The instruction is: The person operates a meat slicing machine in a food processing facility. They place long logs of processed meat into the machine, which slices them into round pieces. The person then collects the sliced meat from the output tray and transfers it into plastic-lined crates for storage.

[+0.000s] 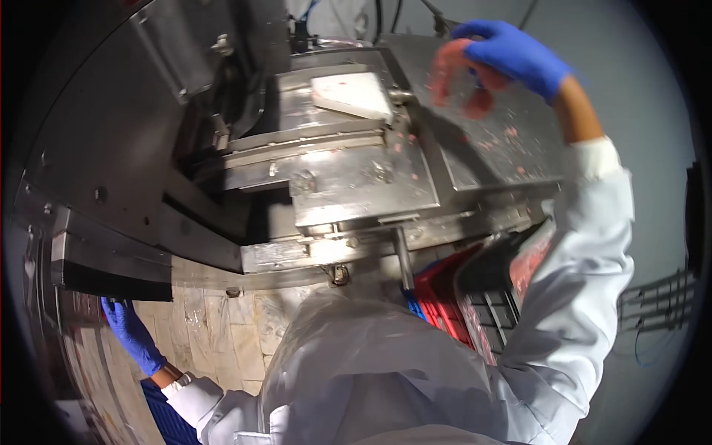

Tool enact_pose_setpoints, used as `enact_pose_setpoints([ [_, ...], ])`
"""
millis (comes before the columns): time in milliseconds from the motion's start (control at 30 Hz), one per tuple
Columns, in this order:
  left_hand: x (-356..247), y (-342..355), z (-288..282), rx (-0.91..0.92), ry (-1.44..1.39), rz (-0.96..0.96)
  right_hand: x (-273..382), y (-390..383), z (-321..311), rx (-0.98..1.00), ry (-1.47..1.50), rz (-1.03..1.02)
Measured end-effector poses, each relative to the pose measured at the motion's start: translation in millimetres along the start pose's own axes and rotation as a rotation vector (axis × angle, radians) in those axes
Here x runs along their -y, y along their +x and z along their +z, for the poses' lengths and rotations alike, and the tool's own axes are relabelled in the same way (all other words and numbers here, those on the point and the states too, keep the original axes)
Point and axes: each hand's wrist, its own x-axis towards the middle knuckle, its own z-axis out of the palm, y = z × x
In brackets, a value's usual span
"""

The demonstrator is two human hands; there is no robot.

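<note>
Above the steel table (538, 152) at the far right, my right hand (515, 59) in a blue glove is closed on a limp, curved piece of raw red meat (450, 67). The meat hangs down from the fingers and is smeared by motion. My left hand (133, 337), gloved in blue too, reaches up at the lower left to the underside of a steel box with a black face (115, 278). Its fingertips are partly hidden there, so their grip does not show. Between the hands stands a steel cutting machine with a flat plate (363, 185) and a white block (348, 93).
Small meat scraps (512, 133) lie scattered on the right table. A metal handle (403, 256) juts from the machine's front edge. Below at the right stand a red crate (441, 300) and a dark crate (489, 315). A blue crate (167, 415) sits at the lower left.
</note>
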Motion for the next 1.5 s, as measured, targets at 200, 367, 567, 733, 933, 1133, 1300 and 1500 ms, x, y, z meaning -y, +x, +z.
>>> enact_pose_setpoints([
  [200, -3, 2, 11, 0.026, 0.003, 0.003, 13, 176, 148, 0.028, 0.526, 0.102],
  [367, -8, -4, 13, -0.041, 0.003, -0.032, -21, 233, 276, 0.057, 0.605, 0.110],
  [567, -3, -13, -3, -0.095, -0.058, -0.060, 9, 210, 348, 0.235, 1.110, 0.304],
  [733, 7, -7, -21, -0.049, 0.009, -0.026, 15, 215, 324, 0.173, 0.377, 0.031],
  [933, 0, -7, -10, -0.090, -0.006, -0.051, 16, 97, 140, 0.018, 0.671, -0.131],
  [1133, -3, 10, -23, 0.061, 0.901, 0.167, -97, -126, -7, -0.224, 0.229, 0.197],
  [1300, -9, 2, 57, -0.066, 0.238, 0.033, -238, -358, -58, -0.404, -0.203, 0.716],
  [1500, -11, -1, 72, -0.046, 0.126, -0.003, -350, -496, 80, -0.337, -0.341, 0.889],
])
